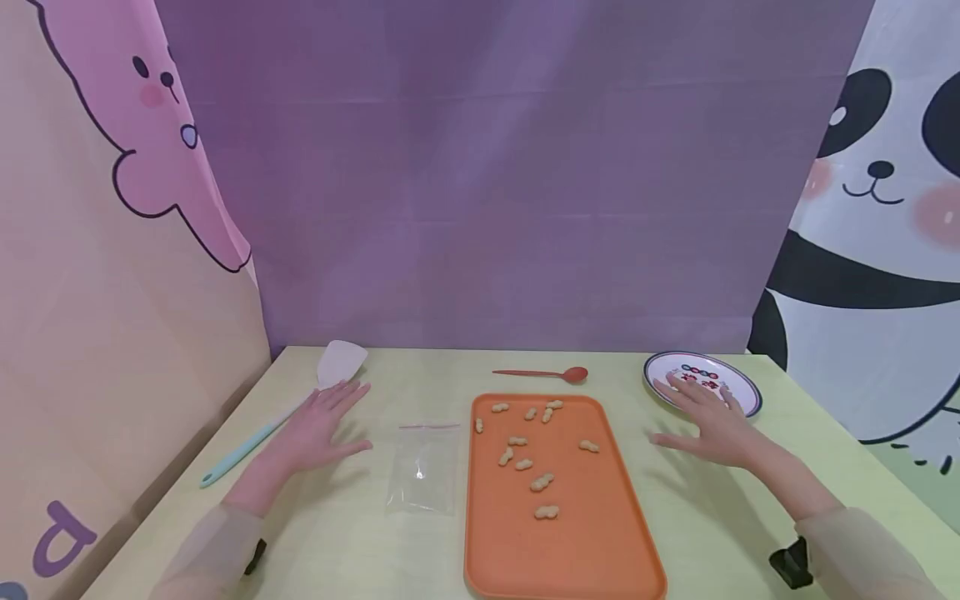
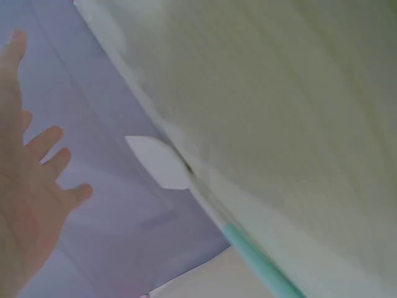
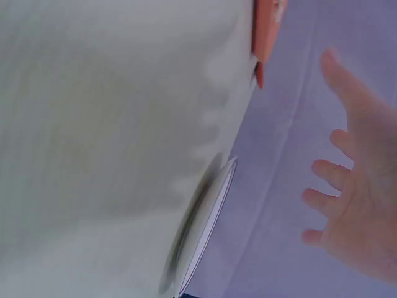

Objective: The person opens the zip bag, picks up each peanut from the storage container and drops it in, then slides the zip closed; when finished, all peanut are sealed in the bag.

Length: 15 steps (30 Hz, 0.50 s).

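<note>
Two hands are seen from the head camera, held out over the table [image 1: 352, 554] with fingers spread and thumbs apart from them. The left hand [image 1: 318, 433] is placed beside the spatula [image 1: 255, 439], part of whose handle is overlapped by it. By the right hand [image 1: 708, 427], the lower left of the plate [image 1: 742, 390] is partly covered. Between the hands, the orange tray [image 1: 577, 554] is set lengthwise, with peanuts [image 1: 547, 512] scattered mostly over its far half. A clear bag [image 1: 423, 471] is laid flat just left of the tray, and a red spoon [image 1: 574, 375] is laid beyond it.

From the left wrist, the palm is shown with the fingers apart and free. A visible gap is left between hand and spatula, which is not made plain from the head; the white blade is seen against the purple cloth [image 2: 124, 236].

From the right wrist, the fingers are likewise seen parted, well clear of the plate. Its raised rim and the shadow beneath are shown edge-on, and a corner of the tray is caught at the top.
</note>
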### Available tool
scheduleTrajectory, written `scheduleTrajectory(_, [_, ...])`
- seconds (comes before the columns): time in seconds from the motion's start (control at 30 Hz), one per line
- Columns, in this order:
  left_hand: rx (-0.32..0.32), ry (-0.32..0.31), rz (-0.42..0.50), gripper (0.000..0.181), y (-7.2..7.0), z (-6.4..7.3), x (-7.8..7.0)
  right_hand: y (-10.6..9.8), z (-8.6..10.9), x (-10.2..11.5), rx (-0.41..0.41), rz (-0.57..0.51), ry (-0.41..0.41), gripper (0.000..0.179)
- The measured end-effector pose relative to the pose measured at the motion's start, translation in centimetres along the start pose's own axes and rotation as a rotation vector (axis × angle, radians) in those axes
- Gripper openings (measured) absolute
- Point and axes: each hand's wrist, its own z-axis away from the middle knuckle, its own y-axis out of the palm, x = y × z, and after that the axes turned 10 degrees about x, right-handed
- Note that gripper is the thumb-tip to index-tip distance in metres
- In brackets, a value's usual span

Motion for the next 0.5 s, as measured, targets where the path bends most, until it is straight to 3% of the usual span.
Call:
scheduleTrajectory(0.17, [-0.038,0.036,0.052,0.061,0.0,-0.8,0.3,-1.1,-1.6,1.0,-0.041,-0.09,-0.084,0.063])
scheduleTrajectory(0.33, [-0.002,0.017,0.19,0.049,-0.2,-1.7,-0.4,-1.2,-3.7,2.9,-0.071,-0.174,-0.116,0.044])
scheduleTrajectory(0.5, [0.06,0.003,0.288,0.043,0.5,-3.0,-1.2,-0.5,-6.1,5.2,-0.062,-0.24,-0.155,0.037])
